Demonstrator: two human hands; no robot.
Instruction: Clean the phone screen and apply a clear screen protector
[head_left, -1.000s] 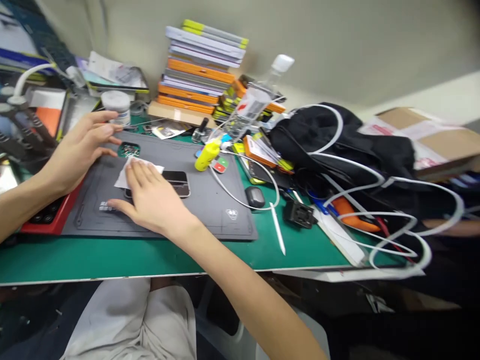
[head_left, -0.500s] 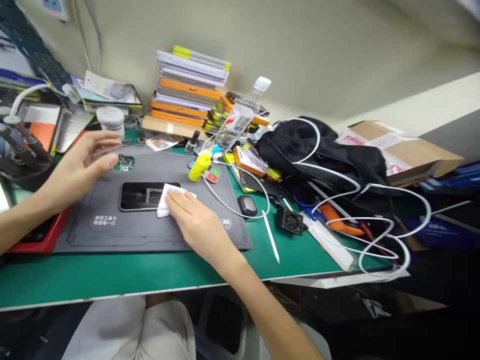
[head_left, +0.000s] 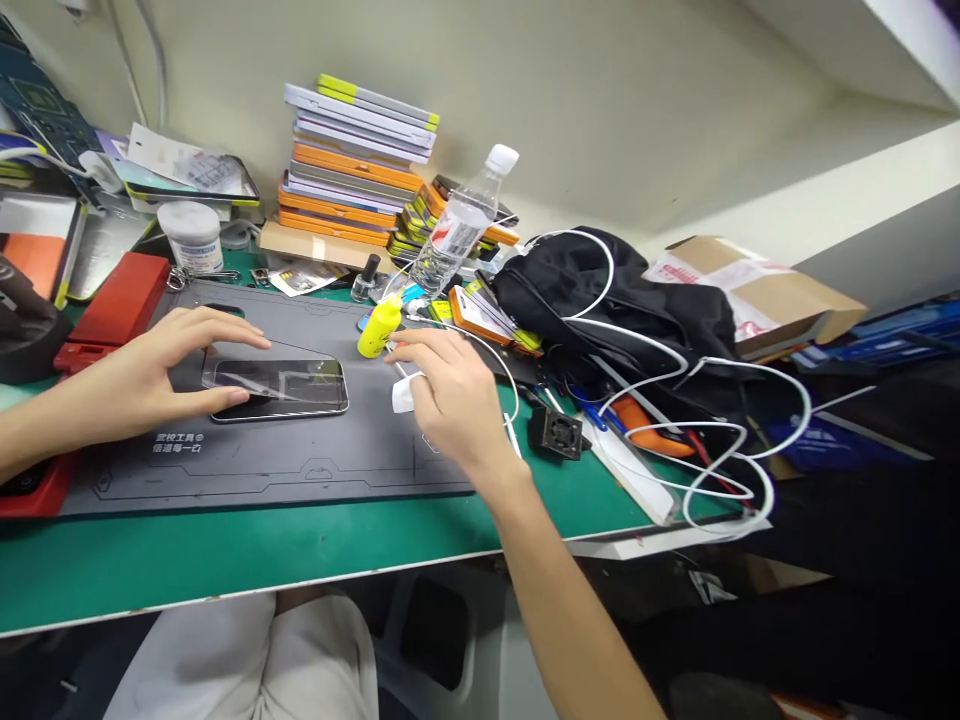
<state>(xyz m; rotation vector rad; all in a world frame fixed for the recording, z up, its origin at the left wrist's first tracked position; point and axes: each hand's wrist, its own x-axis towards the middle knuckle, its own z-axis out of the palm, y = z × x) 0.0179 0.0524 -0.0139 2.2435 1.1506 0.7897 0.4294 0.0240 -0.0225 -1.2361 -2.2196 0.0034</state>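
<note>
Phone [head_left: 311, 384] lies flat above the green desk [head_left: 300, 545], on the grey mat [head_left: 262, 468], nearer its left edge. Left hand [head_left: 154, 378] has open grip over it; contact, I cannot tell. Right hand [head_left: 455, 400], near the yellow bottle [head_left: 380, 328], has grip closed on white tissue [head_left: 403, 394]. Careless knuckles could tip the bottle; left thumb could smear the glass.

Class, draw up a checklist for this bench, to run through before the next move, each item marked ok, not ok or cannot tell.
1. Phone lying flat on the gray mat: ok.
2. White wipe off the phone: ok.
3. Right hand free: not ok, it holds the wipe.
4. Left hand touching the phone: cannot tell.
5. Yellow bottle apart from the phone: ok.
</note>
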